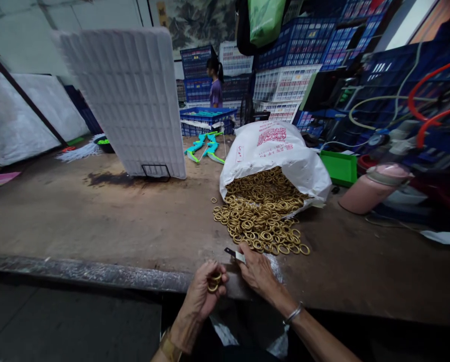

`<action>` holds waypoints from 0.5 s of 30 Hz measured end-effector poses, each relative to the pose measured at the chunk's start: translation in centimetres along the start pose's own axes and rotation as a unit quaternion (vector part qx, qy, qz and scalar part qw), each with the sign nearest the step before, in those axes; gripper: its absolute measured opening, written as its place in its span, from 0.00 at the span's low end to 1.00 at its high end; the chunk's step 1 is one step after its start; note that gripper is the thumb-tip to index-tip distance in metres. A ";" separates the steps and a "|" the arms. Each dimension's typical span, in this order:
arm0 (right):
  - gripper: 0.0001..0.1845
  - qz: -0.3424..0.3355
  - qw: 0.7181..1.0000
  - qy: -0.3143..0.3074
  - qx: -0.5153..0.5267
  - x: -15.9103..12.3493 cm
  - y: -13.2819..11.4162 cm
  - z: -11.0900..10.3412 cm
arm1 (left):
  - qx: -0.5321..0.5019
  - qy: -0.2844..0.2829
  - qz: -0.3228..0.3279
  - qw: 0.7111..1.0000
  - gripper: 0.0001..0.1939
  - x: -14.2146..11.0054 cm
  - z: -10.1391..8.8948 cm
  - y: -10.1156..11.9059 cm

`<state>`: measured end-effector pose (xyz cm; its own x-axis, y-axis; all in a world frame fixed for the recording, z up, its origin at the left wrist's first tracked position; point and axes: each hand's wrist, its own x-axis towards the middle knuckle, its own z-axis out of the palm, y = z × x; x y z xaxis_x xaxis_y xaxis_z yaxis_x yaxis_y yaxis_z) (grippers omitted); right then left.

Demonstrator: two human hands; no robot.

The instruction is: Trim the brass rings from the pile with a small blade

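Note:
My left hand (207,287) is closed around a few gold rings (213,283) at the table's front edge. To its right, my right hand (255,266) grips a small flat tool (235,255) with a black end and a pale flat part; its exact kind is unclear. Just beyond my right fingers lies a heap of gold rings (262,221). The rings spill from the open mouth of a white woven sack (272,141) lying on its side, with red print on it. A single ring (213,200) sits apart at the heap's left.
A white ribbed panel (134,100) stands upright in a black wire stand (155,172). Turquoise toy bows (206,147) lie behind. At right are a pink bottle (375,188) and a green tray (338,167). A person (215,85) is among stacked crates (198,75).

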<state>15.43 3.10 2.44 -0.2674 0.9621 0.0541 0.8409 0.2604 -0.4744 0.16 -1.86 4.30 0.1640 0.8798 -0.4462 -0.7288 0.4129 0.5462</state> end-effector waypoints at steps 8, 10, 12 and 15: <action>0.04 -0.046 0.988 -0.006 0.144 -1.5 -1.4 -0.9 | 0.175 -0.002 0.072 0.982 0.16 0.5 0.7 -1.1; 0.06 -0.032 0.983 -0.008 0.182 -1.6 -1.9 -1.1 | 0.221 0.007 0.081 0.972 0.17 0.6 0.7 -1.3; 0.09 0.000 0.973 -0.013 0.230 -1.5 -2.2 -1.3 | 0.272 0.028 0.100 0.957 0.16 0.5 0.9 -1.4; 0.13 0.050 0.951 -0.047 0.303 -1.3 -2.5 -1.5 | 0.331 0.039 0.155 0.930 0.15 0.2 1.5 -1.1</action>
<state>14.34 1.31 4.89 -0.2661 0.9604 -0.0831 0.4469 0.0466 -0.8934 2.03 -1.78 4.67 -0.0534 0.9715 -0.2308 -0.1593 0.2199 0.9624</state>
